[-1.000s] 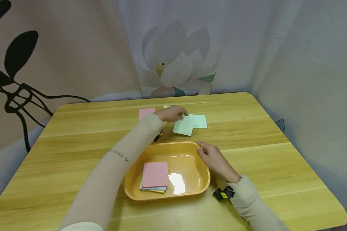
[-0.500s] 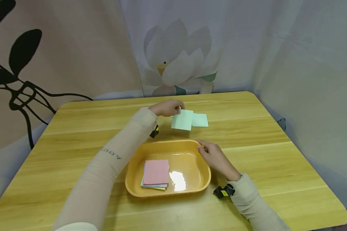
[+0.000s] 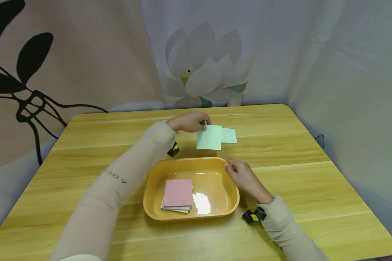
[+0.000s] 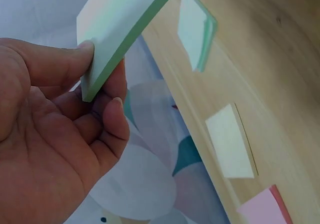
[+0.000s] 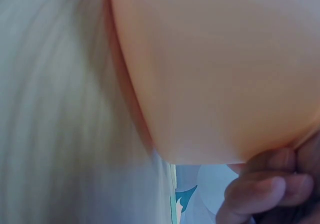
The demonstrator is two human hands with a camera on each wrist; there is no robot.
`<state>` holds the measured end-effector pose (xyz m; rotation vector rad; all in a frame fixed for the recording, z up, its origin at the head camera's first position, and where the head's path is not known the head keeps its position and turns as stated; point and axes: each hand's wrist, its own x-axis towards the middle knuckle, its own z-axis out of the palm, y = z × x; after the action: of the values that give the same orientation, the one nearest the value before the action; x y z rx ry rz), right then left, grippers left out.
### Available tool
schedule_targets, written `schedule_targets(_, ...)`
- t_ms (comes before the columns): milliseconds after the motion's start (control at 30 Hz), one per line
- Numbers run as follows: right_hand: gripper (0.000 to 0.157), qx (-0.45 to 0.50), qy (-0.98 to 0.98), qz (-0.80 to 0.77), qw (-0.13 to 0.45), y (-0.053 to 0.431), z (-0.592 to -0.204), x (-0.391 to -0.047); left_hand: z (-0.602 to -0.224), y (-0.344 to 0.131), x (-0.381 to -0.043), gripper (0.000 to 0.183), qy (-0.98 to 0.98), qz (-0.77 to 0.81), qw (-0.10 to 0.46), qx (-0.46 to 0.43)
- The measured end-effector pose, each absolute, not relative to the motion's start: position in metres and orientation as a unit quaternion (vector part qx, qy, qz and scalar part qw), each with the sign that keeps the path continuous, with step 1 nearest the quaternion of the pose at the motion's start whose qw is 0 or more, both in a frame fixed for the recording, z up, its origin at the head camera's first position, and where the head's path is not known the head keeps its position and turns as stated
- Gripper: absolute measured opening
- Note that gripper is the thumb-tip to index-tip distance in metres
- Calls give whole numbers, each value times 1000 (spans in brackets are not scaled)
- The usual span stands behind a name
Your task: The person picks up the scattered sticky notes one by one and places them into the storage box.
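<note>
And the left hand (image 3: 189, 122) pinches a green pad (image 3: 209, 138) by one corner above the table (image 3: 313, 203), toward its far edge, while the right hand (image 3: 246, 178) grips the tray's (image 3: 217, 186) far-right corner, seemingly to steady it.

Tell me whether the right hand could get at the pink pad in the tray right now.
Probably yes. The pink pad lies uncovered in the tray, with nothing visible between it and the right hand. That hand pinches the tray's rim, so it would likely have to let go first.
</note>
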<state>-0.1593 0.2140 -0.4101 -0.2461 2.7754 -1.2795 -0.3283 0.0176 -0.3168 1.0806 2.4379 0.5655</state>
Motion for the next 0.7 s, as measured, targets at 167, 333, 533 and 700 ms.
schedule_targets(167, 40, -78, 908, -409, 35, 214, -411, -160, -310, 16, -316, 27, 873, 210, 222, 381)
schedule_targets(333, 41, -79, 909, -407, 35, 214, -411, -161, -306, 13, -302, 27, 865, 212, 238, 387)
schedule_targets(533, 40, -81, 911, -404, 33, 214, -413, -162, -307, 11, -285, 28, 865, 207, 254, 380)
schedule_targets(700, 40, -77, 911, -405, 30, 213, -412, -161, -310, 8, -274, 26, 862, 209, 266, 377)
